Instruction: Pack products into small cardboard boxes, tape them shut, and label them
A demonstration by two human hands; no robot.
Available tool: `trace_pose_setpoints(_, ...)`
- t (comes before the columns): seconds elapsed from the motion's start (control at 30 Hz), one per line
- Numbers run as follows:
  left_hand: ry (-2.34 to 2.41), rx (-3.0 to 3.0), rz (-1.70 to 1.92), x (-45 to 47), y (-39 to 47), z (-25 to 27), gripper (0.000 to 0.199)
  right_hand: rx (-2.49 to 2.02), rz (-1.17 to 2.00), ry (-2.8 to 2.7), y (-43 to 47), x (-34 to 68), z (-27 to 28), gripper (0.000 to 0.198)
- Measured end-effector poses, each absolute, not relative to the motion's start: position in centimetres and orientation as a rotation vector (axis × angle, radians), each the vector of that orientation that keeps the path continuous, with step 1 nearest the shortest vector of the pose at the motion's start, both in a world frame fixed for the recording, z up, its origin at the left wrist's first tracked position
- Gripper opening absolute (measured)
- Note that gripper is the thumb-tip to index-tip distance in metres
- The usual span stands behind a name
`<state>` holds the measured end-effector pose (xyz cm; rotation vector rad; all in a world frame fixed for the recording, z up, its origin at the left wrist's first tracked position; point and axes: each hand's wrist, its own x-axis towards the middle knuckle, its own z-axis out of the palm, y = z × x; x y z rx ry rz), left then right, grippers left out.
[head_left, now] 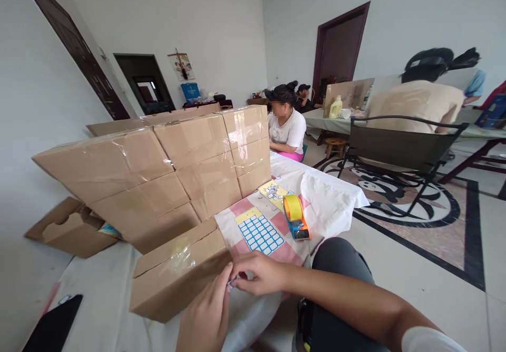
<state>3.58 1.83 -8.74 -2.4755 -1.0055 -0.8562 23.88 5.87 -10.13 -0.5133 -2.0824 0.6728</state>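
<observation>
My left hand (207,310) and my right hand (256,274) meet at the fingertips just in front of a taped cardboard box (174,262). Between them shows a bit of a small pale object, too small to name. The left fingers are pressed together, while the right thumb and forefinger are pinched. Beyond my hands, a sheet of blue-bordered labels (261,234) lies flat on the patterned tablecloth (241,247). Right of the sheet stands a tape dispenser (295,217), orange and blue, with a yellow roll.
Several taped cartons (193,138) are stacked into a wall behind the box. An open carton (71,231) and a dark flat object (55,323) lie to the left. One person (290,125) sits beyond the table; another sits in a chair (403,141) at the right.
</observation>
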Motion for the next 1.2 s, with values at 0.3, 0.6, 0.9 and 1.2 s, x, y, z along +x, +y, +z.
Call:
trace_pose_setpoints(0.3,-1.416,-2.609,-0.995,3.6,1.5,-10.1,0.038,-0.652,0.86,-1.843,5.5,24.4,-9.6,0.017)
trace_pose_setpoints(0.6,-1.508,-2.566,-1.154,4.1,1.0,-9.7,0.028,-0.587,0.858,-1.824,5.4,24.4,-9.4,0.016)
trace_pose_setpoints(0.9,-1.455,-2.568,-1.212,4.4,0.7,-9.0,0.027,-0.566,0.868,-1.805,5.5,24.3,-9.6,0.012)
trace_pose_setpoints(1.2,-1.496,-2.583,-1.26,4.0,0.8,-9.1,0.027,-0.644,0.904,-1.798,5.6,24.3,-9.7,0.02)
